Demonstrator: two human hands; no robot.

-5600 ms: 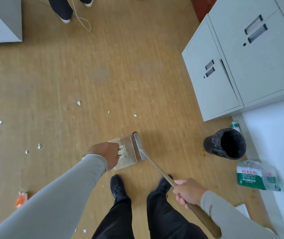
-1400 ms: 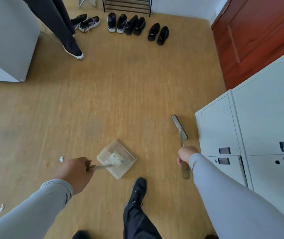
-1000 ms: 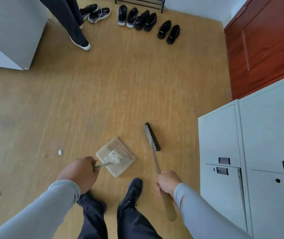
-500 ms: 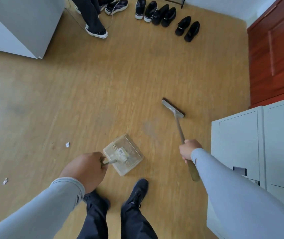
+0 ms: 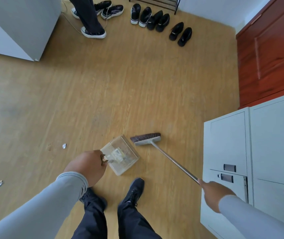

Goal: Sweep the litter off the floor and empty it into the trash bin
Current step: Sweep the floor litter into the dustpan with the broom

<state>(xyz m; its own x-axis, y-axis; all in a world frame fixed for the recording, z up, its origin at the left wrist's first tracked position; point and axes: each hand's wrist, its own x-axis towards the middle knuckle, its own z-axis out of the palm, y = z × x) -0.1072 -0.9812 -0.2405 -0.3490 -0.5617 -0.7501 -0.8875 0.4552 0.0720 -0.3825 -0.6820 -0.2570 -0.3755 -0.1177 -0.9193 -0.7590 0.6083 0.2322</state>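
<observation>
Taking the dustpan (image 5: pixel 120 155) as my landmark, I am seeing two small scraps of litter (image 5: pixel 0 183) lying far to its left near the frame edge, and one more crumpled scrap (image 5: pixel 64 145) sitting on the wooden floor (image 5: pixel 120 87) closer in, still left of the pan. My left hand (image 5: pixel 87 165) is curling its fingers around the dustpan's short handle, gripping it just left of the clear tray, which is resting low on the floor ahead of my black shoes (image 5: pixel 134 190). Just right of the dustpan's far corner, the broom (image 5: pixel 147 138) head is lying with its dark bristles pointing away from me, close to the pan but, as far as I can tell, not touching it. Its metal shaft is slanting down and right from there to my right hand (image 5: pixel 213 195), which is clenching the shaft's near end; that hand is blurring a little. Right of the dustpan, behind that hand, the grey metal cabinet (image 5: pixel 258 152) is standing. Far beyond the dustpan, pairs of dark shoes (image 5: pixel 161 19) are lining up, and another person's legs (image 5: pixel 89 16) are standing there too.
</observation>
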